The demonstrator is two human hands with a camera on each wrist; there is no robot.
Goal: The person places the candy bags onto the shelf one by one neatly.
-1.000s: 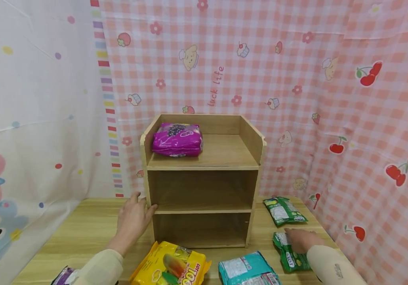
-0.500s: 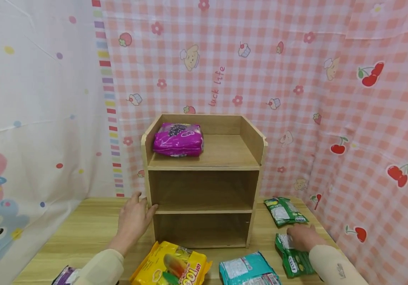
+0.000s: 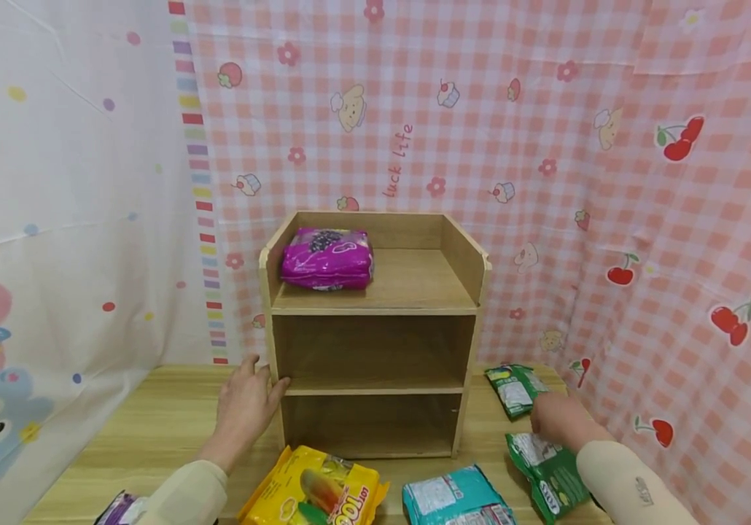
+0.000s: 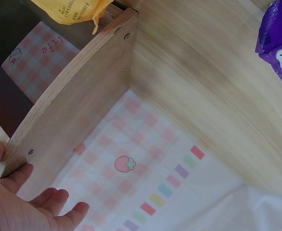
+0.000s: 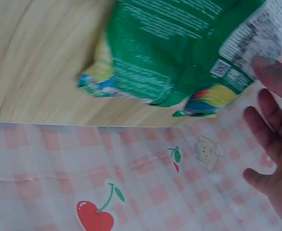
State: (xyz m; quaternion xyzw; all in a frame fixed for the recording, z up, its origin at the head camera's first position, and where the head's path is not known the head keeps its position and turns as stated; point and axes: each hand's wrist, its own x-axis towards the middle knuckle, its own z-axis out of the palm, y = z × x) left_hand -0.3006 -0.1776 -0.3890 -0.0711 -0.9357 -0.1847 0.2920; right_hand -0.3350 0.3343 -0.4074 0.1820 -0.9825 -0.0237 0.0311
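My left hand holds the left side panel of a three-level wooden shelf, its thumb over the front edge and fingers along the outside. In the left wrist view the panel passes between thumb and fingers. At the right, my right hand pinches the upper end of a green snack bag, which hangs tilted. The right wrist view shows one fingertip on the bag's white label while the other fingers stand loose; the far side of the grip is hidden. Another green bag lies just behind.
A purple grape-print bag sits on the shelf's top level, at the left. Before the shelf lie a yellow mango-print bag and a teal bag. A purple bag pokes out by the left sleeve. Patterned curtains enclose the table.
My right hand has moved slightly up, its fingers now closed on the green bag's upper end. The bag has tilted and shifted toward the front right. My left hand stays on the shelf.
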